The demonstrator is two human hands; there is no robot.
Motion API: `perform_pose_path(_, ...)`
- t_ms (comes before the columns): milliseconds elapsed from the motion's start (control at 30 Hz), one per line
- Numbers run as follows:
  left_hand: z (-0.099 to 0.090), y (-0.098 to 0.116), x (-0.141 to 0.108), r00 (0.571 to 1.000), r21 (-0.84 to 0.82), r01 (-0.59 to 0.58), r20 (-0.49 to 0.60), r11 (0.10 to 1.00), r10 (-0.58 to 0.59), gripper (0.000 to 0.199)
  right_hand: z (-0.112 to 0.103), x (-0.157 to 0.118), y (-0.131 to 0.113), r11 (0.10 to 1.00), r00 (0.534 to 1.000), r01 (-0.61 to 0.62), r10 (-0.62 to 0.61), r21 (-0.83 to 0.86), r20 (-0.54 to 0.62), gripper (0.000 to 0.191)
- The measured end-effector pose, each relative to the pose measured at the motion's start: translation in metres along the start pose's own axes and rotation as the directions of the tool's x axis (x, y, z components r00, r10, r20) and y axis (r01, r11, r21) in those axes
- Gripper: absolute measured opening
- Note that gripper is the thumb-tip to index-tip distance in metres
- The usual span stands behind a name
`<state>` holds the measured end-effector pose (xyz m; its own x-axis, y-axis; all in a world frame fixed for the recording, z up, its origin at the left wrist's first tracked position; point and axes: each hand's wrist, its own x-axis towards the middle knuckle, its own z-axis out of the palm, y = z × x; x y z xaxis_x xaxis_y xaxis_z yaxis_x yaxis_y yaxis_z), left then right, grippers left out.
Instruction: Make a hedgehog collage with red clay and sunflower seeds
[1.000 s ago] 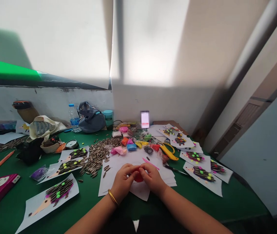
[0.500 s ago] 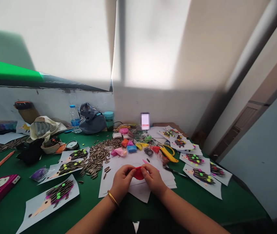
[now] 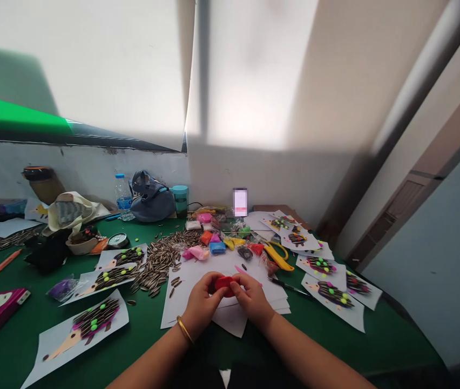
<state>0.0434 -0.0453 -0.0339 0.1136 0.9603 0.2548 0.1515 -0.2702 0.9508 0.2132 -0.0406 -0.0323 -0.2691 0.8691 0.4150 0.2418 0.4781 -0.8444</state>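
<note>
A flattened piece of red modelling clay (image 3: 224, 283) is pinched between both hands above the stacked white paper (image 3: 230, 317). My left hand (image 3: 202, 300), with a gold bangle at the wrist, grips its left side, thumb in front and fingers behind. On the other side my right hand (image 3: 251, 298) holds the clay the same way, and the two thumbs almost meet. Just beyond the hands lie a pink clay tool (image 3: 241, 269) and a single sunflower seed (image 3: 244, 267). A black pen (image 3: 289, 286) rests to the right of the paper.
A sunflower seed heap (image 3: 161, 262) spreads left of the paper. Behind are clay packets, including a blue one (image 3: 217, 247), and a yellow-handled tool (image 3: 279, 256). Hedgehog pictures (image 3: 88, 329) lie on both sides. A phone (image 3: 240, 202) stands against the wall, and a bottle (image 3: 123, 199) stands left.
The red clay has tilted and shifted slightly left between my fingers, and its shape looks more folded. My thumbs have moved along its front. The whole view has shifted a little.
</note>
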Motion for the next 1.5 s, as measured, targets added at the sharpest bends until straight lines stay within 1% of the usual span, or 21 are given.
perform_pose_path(67,0.0,0.0,0.001,1.0,-0.052,0.009,-0.014,0.999,-0.01,0.035,0.0,0.0,-0.001,1.0,1.0,-0.003,0.003,0.011,0.002,0.03)
perform_pose_path(167,0.0,0.001,0.001,0.999,-0.122,0.037,-0.005,0.992,-0.038,0.049,0.0,0.0,-0.003,1.0,1.0,-0.019,0.019,0.006,-0.018,0.029)
perform_pose_path(233,0.001,0.002,0.001,0.998,-0.152,0.057,0.012,0.987,-0.056,0.052,0.0,0.0,-0.004,1.0,0.999,-0.021,0.021,0.011,-0.036,0.029)
perform_pose_path(400,0.0,0.007,0.002,0.996,-0.168,0.084,0.04,0.982,-0.078,0.034,0.0,0.0,-0.002,0.999,0.999,-0.013,0.015,0.039,-0.043,0.026)
perform_pose_path(467,-0.001,0.009,0.003,0.996,-0.166,0.086,0.033,0.982,-0.082,0.032,0.001,0.0,-0.001,0.999,0.999,-0.012,0.014,0.052,-0.034,0.025)
perform_pose_path(667,-0.002,0.011,0.003,0.998,-0.181,0.067,0.008,0.981,-0.067,0.032,0.003,0.0,-0.003,0.998,0.999,-0.029,0.031,0.058,-0.026,0.021)
perform_pose_path(867,-0.002,0.013,0.003,0.998,-0.194,0.067,0.035,0.979,-0.061,0.03,0.003,0.001,-0.002,0.997,0.999,-0.029,0.031,0.077,-0.021,0.019)
perform_pose_path(1033,-0.001,0.016,0.004,0.998,-0.177,0.064,0.036,0.982,-0.059,0.032,0.003,0.001,-0.003,0.996,0.999,-0.035,0.036,0.08,-0.015,0.019)
perform_pose_path(1200,0.0,0.013,0.006,0.998,-0.159,0.056,0.03,0.986,-0.052,0.032,0.002,0.002,-0.006,0.997,0.999,-0.047,0.048,0.064,-0.019,0.018)
perform_pose_path(1400,-0.001,0.014,0.005,0.998,-0.172,0.05,0.031,0.984,-0.045,0.029,0.002,0.003,-0.007,0.999,1.0,-0.025,0.026,0.044,-0.014,0.017)
perform_pose_path(1500,-0.001,0.014,0.005,0.999,-0.189,0.048,0.023,0.981,-0.045,0.031,0.002,0.002,-0.007,0.998,0.999,-0.027,0.028,0.05,-0.022,0.017)
